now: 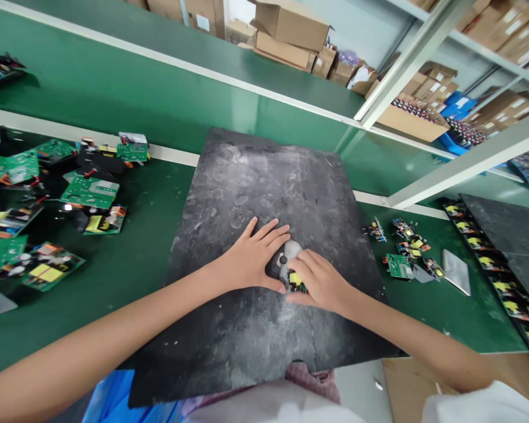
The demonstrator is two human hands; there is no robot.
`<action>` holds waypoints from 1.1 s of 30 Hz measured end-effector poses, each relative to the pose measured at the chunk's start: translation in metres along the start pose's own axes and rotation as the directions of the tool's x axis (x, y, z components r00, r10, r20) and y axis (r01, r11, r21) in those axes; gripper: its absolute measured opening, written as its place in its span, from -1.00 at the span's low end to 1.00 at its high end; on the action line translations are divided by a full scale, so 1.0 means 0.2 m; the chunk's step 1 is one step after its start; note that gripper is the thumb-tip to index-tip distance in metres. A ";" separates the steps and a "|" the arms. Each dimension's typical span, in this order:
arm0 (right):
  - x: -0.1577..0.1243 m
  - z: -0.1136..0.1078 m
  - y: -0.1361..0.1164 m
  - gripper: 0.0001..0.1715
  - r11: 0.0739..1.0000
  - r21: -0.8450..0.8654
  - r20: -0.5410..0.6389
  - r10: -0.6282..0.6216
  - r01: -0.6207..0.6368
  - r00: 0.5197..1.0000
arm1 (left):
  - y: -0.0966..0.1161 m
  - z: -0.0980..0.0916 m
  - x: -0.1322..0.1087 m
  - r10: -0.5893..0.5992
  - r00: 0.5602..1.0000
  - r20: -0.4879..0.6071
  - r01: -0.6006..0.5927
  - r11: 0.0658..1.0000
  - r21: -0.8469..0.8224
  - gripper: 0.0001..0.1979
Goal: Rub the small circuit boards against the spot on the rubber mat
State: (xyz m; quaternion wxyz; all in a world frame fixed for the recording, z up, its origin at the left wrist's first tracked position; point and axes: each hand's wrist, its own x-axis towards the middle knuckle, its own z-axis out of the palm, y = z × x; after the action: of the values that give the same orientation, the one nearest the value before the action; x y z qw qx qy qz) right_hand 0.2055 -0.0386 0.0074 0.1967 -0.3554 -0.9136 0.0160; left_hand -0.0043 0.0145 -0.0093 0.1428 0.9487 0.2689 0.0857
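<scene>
Down on the black mat (255, 188), small circuit board (294, 279) — under right hand (320, 282) grip, left hand (253, 258) beside.

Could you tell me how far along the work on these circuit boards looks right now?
Apparently handled: a few small boards lie right of the black mat. In hand: the left hand presses flat on the mat while the right hand grips one board. Seemingly left: the larger pile of green boards on the left.

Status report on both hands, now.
Left hand flat on black mat. Right hand pinching small circuit board against mat. Loose boards off left, clear of hands.
</scene>
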 end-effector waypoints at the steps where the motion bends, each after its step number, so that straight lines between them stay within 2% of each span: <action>1: 0.00 0.00 0.01 -0.47 0.999 -0.008 -0.014 0.037 -0.037 0.999 | 0.00 0.00 0.00 -0.002 1.000 0.005 0.002 1.000 -0.001 0.04; 4: 0.01 0.00 0.02 -0.47 0.989 -0.024 -0.038 0.148 -0.149 0.988 | 0.00 0.00 0.00 -0.003 1.000 0.003 0.003 1.000 0.003 0.05; 8: 0.01 0.00 -0.01 -0.43 1.000 0.004 0.033 -0.024 0.024 0.999 | 0.00 0.01 0.01 -0.001 1.000 -0.001 0.001 1.000 0.011 0.04; 9: 0.01 0.00 -0.01 -0.43 0.999 0.015 0.028 -0.036 0.036 0.999 | 0.00 0.01 0.01 -0.002 1.000 0.001 0.002 1.000 0.012 0.04; 14: 0.01 0.01 0.03 -0.49 0.984 0.038 -0.049 0.174 -0.173 0.983 | 0.01 -0.01 0.01 -0.021 1.000 0.017 0.021 1.000 0.013 0.05; 15: 0.01 0.00 0.02 -0.46 0.987 0.037 -0.030 0.156 -0.155 0.987 | 0.01 -0.01 0.01 -0.021 1.000 0.016 0.021 1.000 0.012 0.05; 19: -0.02 -0.01 -0.03 -0.38 0.998 0.033 0.052 -0.051 0.050 0.997 | 0.01 -0.01 0.01 -0.014 1.000 0.001 0.014 1.000 -0.001 0.03; 20: -0.02 -0.01 -0.03 -0.39 0.999 0.028 0.046 -0.037 0.036 0.998 | 0.01 -0.01 0.01 -0.017 1.000 0.006 0.017 1.000 -0.003 0.03; 23: 0.00 -0.01 0.00 -0.43 0.990 0.011 -0.015 0.140 -0.140 0.990 | 0.01 -0.01 0.01 -0.025 0.999 0.024 0.025 1.000 -0.003 0.05; 24: 0.00 -0.01 0.00 -0.44 0.987 0.009 -0.019 0.160 -0.160 0.987 | 0.01 -0.01 0.01 -0.024 0.999 0.021 0.024 1.000 -0.001 0.06; 25: 0.00 -0.01 0.00 -0.44 0.991 0.005 -0.008 0.135 -0.135 0.991 | 0.01 -0.01 0.01 -0.020 1.000 0.014 0.020 1.000 0.000 0.06; 28: -0.01 -0.01 -0.01 -0.39 0.998 0.006 0.052 -0.057 0.057 0.997 | 0.01 0.00 0.01 -0.011 1.000 -0.002 0.011 1.000 0.004 0.05; 29: -0.01 -0.01 -0.01 -0.38 0.997 0.011 0.053 -0.073 0.073 0.996 | 0.01 0.00 0.01 -0.011 1.000 0.002 0.011 1.000 0.003 0.04; 33: 0.00 -0.01 0.02 -0.46 0.990 0.048 -0.013 0.135 -0.134 0.991 | 0.01 0.00 0.01 -0.017 1.000 0.022 0.018 1.000 -0.010 0.05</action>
State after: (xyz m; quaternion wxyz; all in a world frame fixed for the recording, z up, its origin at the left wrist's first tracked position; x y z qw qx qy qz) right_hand 0.2084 -0.0362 0.0082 0.2109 -0.4116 -0.8853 0.0476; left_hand -0.0017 0.0146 -0.0077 0.1513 0.9464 0.2752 0.0752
